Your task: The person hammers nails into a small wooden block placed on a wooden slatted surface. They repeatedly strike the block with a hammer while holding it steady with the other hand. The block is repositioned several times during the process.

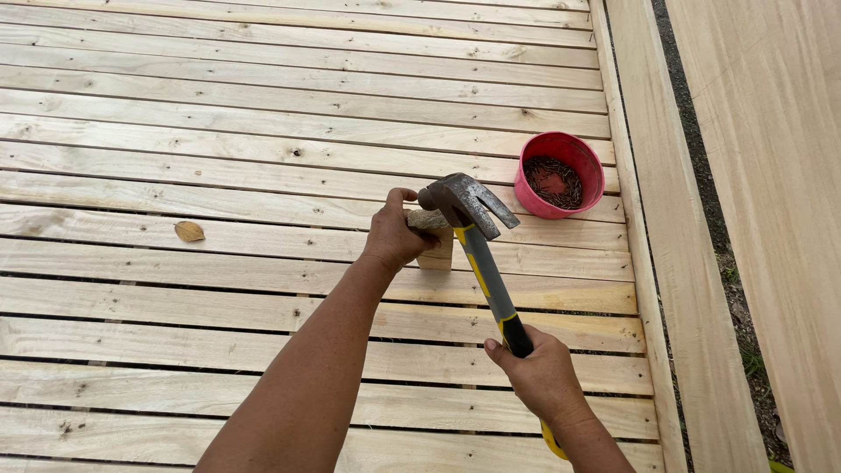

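Wooden slats (219,149) run side by side across the whole view, pale and new, with thin dark gaps between them. The left hand (394,235) is curled shut around a small wooden block (435,247), which stands on a slat, and the thumb sits on top. It looks like the hand pins the block down so it cannot slip. The right hand (541,375) is wrapped tight around the black and yellow handle of a claw hammer (480,254), low down near the end, likely because a grip that far back gives a harder swing. The hammer's long handle runs from the right hand up and a bit to the left, away from the person. Its grey metal head is just above the block, right next to the left hand's fingers, with the flat face toward the block and the claw pointing right. A pink bowl (561,174) full of dark nails sits just past the hammer head, close enough to reach. One dry brown leaf (189,231) lies on a slat to the left. A long board (653,289) edges the slats on the right, and past it is a strip of dirt (731,289).
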